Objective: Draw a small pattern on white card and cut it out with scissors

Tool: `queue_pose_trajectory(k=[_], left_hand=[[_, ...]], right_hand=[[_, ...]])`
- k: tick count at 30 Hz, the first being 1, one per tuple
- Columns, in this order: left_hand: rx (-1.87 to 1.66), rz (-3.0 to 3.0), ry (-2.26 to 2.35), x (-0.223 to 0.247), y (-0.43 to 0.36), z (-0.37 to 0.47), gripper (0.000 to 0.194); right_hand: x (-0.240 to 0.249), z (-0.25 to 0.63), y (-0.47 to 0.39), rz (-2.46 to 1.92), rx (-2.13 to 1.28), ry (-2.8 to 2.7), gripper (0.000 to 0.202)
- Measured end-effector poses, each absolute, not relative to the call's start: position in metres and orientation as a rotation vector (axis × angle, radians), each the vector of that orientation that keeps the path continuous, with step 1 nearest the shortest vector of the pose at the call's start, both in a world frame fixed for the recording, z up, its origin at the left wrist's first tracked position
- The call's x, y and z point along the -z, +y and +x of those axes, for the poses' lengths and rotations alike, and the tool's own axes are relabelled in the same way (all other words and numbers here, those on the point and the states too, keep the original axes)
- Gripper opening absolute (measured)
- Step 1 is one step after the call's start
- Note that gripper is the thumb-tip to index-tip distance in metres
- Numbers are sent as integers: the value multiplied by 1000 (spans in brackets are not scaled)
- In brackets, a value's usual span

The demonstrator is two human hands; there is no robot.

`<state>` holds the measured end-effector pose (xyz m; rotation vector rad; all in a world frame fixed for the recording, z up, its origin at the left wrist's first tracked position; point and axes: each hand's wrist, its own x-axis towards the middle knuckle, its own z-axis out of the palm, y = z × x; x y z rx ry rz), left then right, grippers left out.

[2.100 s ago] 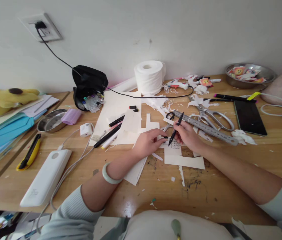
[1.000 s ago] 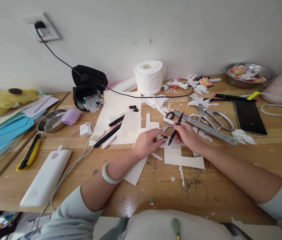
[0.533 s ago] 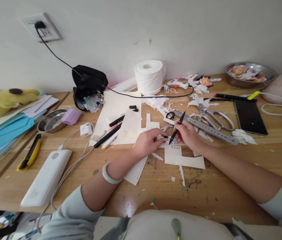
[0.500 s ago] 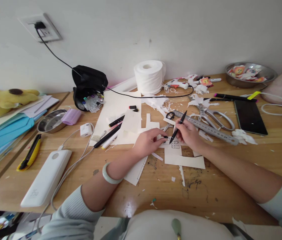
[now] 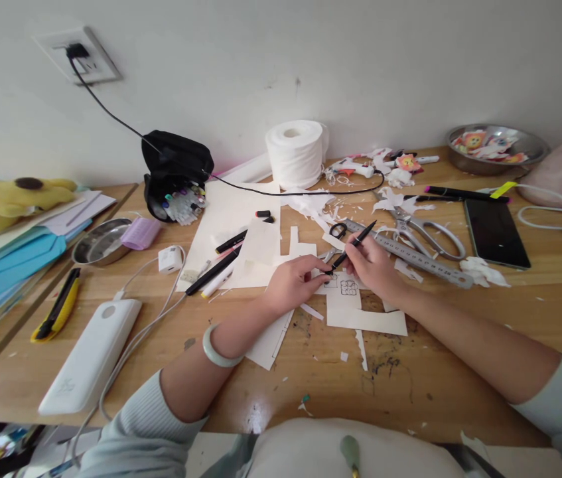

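A black pen (image 5: 363,234) is gripped by the right hand (image 5: 371,265), between thumb and fingers low on the barrel, presumably so that its lower end can be guided finely; its upper end is tilted towards 2 o'clock. A small black piece (image 5: 330,271), probably a cap, is pinched in the closed fingertips of the left hand (image 5: 294,284) and met by the pen's lower end; whether it is entered cannot be told. It is held at the very tips, apparently because it is so small. Just beneath, towards 5 o'clock, a paper cutout (image 5: 344,304) marked with black outlines is laid flat on the desk (image 5: 440,358), where the drawing is left visible. From the hands, a steel ruler (image 5: 422,259) is laid slantwise at 3 o'clock and large scissors (image 5: 404,218) at 2 o'clock, likely kept within reach, while loose markers (image 5: 215,269) are lying at 9 o'clock.
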<state>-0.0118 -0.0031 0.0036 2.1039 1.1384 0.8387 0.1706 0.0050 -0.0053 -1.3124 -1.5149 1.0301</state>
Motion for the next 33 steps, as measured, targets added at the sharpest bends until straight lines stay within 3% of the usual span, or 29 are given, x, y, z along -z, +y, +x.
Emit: queue_pose_trajectory(k=[33], left_hand=[[-827,2074,1137,-4,-3,-11,12]], right_hand=[[10,173,9,-1360,-904,-1688,17]])
